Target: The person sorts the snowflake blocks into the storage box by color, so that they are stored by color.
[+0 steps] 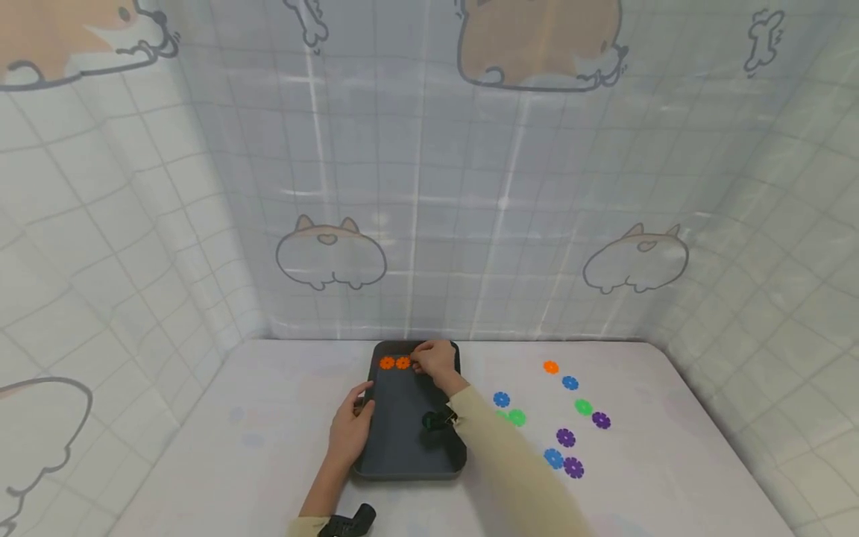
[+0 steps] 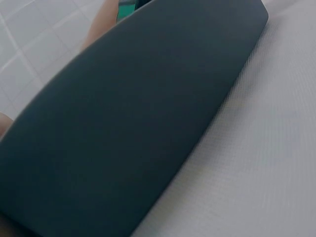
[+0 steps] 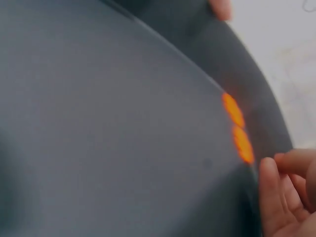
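A dark grey rectangular tray [image 1: 416, 455] lies lengthwise on the white table. My left hand [image 1: 350, 429] grips the tray's left side, thumb at the rim; the tray's outer wall [image 2: 123, 108] fills much of the left wrist view. Two orange notched discs [image 1: 387, 363] lie side by side at the tray's far end. Just right of them is my right hand [image 1: 435, 359], reaching over the tray. Its thumb and fingertips [image 3: 269, 170] come together beside the nearer orange disc [image 3: 242, 144]. Whether anything is between those fingertips is hidden.
Right of the tray, scattered notched discs lie on the table [image 1: 644, 477]: an orange one [image 1: 550, 367], blue ones [image 1: 570, 382], green ones [image 1: 584, 407] and purple ones [image 1: 566, 438]. Sheets printed with cartoon dogs hang behind and at both sides.
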Tool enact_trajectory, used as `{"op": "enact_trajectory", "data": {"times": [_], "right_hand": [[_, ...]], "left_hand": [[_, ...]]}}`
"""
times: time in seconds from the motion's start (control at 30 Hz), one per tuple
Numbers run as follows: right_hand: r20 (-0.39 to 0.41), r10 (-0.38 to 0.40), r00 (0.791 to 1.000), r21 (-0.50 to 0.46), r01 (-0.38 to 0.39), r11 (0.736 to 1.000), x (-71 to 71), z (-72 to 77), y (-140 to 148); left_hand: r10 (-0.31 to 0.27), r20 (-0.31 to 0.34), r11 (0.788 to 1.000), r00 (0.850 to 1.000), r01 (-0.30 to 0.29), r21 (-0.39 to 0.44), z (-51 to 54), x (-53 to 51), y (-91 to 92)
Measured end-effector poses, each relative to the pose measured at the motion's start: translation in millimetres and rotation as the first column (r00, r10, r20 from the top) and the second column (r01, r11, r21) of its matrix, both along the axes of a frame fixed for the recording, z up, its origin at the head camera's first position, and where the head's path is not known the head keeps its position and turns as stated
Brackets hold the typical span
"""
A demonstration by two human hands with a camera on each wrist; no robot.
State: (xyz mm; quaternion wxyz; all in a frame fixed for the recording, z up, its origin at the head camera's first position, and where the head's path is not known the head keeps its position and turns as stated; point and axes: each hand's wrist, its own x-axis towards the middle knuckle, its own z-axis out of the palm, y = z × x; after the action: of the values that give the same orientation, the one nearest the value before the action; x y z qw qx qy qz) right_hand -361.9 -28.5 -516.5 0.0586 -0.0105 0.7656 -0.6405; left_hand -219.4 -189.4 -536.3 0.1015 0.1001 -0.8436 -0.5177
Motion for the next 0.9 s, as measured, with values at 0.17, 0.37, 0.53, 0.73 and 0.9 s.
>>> {"op": "enact_trajectory", "data": {"times": [0.17, 0.37, 0.53, 0.73, 0.9], "right_hand": [[-0.016, 0.111, 0.994, 0.003, -0.111, 0.994, -8.8, 17.4, 26], [-0.059, 0.155, 0.986, 0.057, -0.151, 0.987, -13.1, 42.0, 55], [-0.08, 0.147, 0.986, 0.127, -0.137, 0.982, -15.2, 62.1, 87], [-0.076, 0.093, 0.993, 0.179, -0.078, 0.981, -20.9, 71.9, 131], [-0.052, 0.047, 0.998, 0.211, -0.035, 0.977, -22.5, 71.6, 167]], "left_hand": [[-0.003, 0.009, 1.0, 1.0, 0.003, -0.002, -0.9, -0.4, -1.5], [-0.002, 0.006, 1.0, 1.0, 0.002, -0.003, -1.3, -0.8, -2.9], [-0.006, 0.012, 1.0, 1.0, 0.006, -0.006, -1.0, -1.3, -2.2], [-0.006, 0.021, 1.0, 1.0, 0.006, 0.007, -1.1, -2.4, -1.8], [-0.012, 0.037, 1.0, 0.999, 0.012, 0.006, -1.8, -2.8, -2.6]]}}
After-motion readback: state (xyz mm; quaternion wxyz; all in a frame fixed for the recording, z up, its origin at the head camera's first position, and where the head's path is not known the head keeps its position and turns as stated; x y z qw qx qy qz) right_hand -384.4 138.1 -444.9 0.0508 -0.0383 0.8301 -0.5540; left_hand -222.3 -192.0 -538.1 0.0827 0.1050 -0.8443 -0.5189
